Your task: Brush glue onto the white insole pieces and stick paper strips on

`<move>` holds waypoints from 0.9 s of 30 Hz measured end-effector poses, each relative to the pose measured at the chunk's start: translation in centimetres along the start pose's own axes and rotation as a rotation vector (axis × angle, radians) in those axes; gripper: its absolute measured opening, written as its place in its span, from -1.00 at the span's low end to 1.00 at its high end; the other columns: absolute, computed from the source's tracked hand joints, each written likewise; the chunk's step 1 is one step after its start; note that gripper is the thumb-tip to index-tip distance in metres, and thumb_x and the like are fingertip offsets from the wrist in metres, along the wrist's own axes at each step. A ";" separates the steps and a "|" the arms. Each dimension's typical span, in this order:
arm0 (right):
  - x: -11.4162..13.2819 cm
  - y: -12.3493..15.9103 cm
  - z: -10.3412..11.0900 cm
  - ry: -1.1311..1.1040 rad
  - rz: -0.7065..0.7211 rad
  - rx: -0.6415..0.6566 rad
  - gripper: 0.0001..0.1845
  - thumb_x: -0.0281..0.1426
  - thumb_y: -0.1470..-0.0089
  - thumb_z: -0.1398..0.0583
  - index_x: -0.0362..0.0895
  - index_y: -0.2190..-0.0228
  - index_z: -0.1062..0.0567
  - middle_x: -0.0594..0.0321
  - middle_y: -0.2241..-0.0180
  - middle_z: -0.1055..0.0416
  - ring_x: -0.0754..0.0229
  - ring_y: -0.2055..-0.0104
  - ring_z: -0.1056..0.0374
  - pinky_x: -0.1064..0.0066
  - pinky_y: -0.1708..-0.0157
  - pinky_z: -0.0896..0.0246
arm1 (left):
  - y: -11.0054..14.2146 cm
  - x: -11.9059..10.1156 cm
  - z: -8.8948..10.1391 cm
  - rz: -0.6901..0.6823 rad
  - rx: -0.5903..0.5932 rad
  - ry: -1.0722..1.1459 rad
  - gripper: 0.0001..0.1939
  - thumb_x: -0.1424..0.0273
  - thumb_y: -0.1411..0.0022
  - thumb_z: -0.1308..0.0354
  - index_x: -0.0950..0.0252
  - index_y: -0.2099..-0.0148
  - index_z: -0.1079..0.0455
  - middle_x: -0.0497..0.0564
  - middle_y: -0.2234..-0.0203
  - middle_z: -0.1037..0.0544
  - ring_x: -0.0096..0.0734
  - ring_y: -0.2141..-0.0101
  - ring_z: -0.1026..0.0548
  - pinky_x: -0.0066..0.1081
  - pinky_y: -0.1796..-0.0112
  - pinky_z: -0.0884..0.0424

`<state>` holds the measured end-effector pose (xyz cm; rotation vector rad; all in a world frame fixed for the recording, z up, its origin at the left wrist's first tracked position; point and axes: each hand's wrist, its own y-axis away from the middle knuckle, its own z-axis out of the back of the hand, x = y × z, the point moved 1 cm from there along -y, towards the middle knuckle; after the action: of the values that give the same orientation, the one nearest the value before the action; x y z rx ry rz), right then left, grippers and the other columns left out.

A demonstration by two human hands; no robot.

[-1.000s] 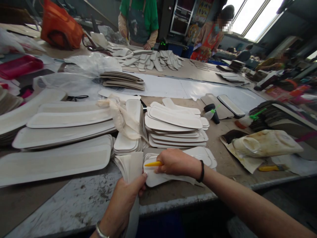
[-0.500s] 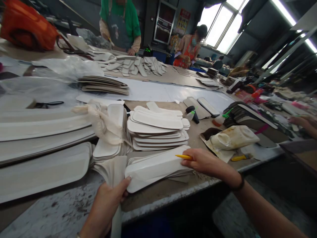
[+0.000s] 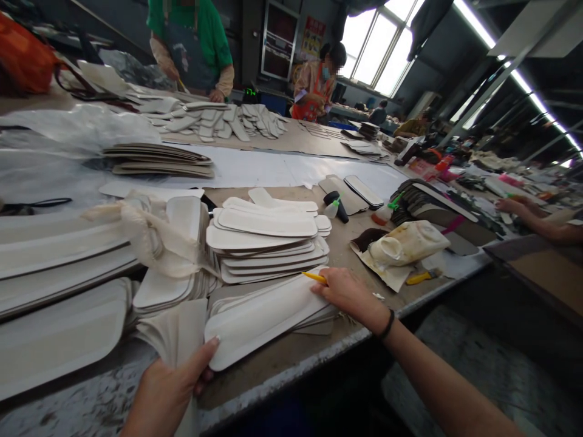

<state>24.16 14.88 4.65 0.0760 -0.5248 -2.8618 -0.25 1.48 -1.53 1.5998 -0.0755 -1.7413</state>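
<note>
1. One white panel (image 3: 264,321) lies near the tabletop (image 3: 255,373) edge.
2. Left hand (image 3: 170,382): fingers grasp pale sheets (image 3: 184,321), thumb on panel.
3. Right hand (image 3: 346,294): fingers clenched on yellow tool (image 3: 314,278) at panel's right end.
4. I'd call this positioning; next move calls for steady left thumb.

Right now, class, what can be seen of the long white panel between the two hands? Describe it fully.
The long white panel is flat and off-white, with rounded corners at its near end and a smooth, faintly shiny face; its material is unclear. It lies slantwise over other flat pieces, its far end pointing right. The left hand has its thumb tip at the near end; the right hand, gripping a yellow tool, covers part of the far end.
</note>
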 end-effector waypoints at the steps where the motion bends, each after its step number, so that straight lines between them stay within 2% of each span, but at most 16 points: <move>1: 0.0 -0.1 0.0 -0.006 0.007 0.009 -0.72 -0.23 -0.12 -0.09 -0.14 0.27 -0.48 0.06 0.25 -0.51 0.02 0.16 -0.41 0.33 0.26 -0.17 | 0.0 0.0 0.0 0.001 -0.012 0.006 -0.63 0.13 0.22 -0.33 0.27 0.75 -0.33 -0.01 0.80 -0.39 -0.34 0.68 -0.31 -0.37 0.57 -0.20; 6: -0.1 -0.6 -0.2 -0.033 0.049 0.031 -0.75 -0.29 -0.12 -0.09 -0.17 0.27 -0.48 0.07 0.25 -0.50 0.08 0.15 -0.40 0.38 0.21 -0.16 | 0.1 -0.2 0.0 0.053 -0.052 -0.018 -0.61 0.12 0.27 -0.36 0.28 0.74 -0.34 -0.01 0.81 -0.39 -0.33 0.67 -0.33 -0.37 0.56 -0.21; 10: -0.5 -1.2 -0.7 -0.072 0.090 0.031 -0.77 -0.33 -0.12 -0.09 -0.19 0.29 -0.48 0.06 0.27 -0.50 0.09 0.19 -0.40 0.39 0.22 -0.14 | 0.4 -0.7 -0.2 0.035 -0.065 -0.046 -0.59 0.09 0.25 -0.34 0.32 0.74 -0.34 0.00 0.82 -0.38 -0.37 0.68 -0.30 -0.38 0.56 -0.18; 17: -1.4 -2.3 -1.6 -0.123 0.148 0.024 -0.80 -0.37 -0.09 -0.10 -0.21 0.37 -0.49 0.07 0.34 -0.50 0.12 0.29 -0.39 0.40 0.30 -0.12 | 0.7 -1.0 -0.6 0.010 -0.093 0.029 -0.59 0.11 0.26 -0.35 0.31 0.71 -0.31 -0.05 0.83 -0.34 -0.43 0.69 -0.26 -0.41 0.59 -0.15; 21: -1.0 -1.8 -1.3 -0.100 0.131 0.033 -0.80 -0.36 -0.10 -0.10 -0.20 0.35 -0.48 0.06 0.31 -0.50 0.10 0.26 -0.40 0.39 0.29 -0.13 | 0.6 -0.8 -0.6 0.020 -0.077 0.034 -0.55 0.07 0.29 -0.36 0.34 0.71 -0.32 -0.04 0.82 -0.34 -0.44 0.69 -0.24 -0.43 0.60 -0.12; 27: -1.7 0.1 -0.2 0.029 0.005 -0.107 -0.79 -0.28 -0.12 -0.10 -0.14 0.30 -0.45 0.08 0.24 -0.48 0.05 0.17 -0.39 0.36 0.26 -0.13 | 0.7 -0.4 -0.5 0.024 -0.088 0.051 -0.57 0.07 0.29 -0.36 0.32 0.70 -0.32 -0.03 0.82 -0.36 -0.44 0.70 -0.26 -0.40 0.58 -0.16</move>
<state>25.82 15.16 4.49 0.0976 -0.3645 -2.8736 0.49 1.47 -0.96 1.5718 0.0068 -1.6623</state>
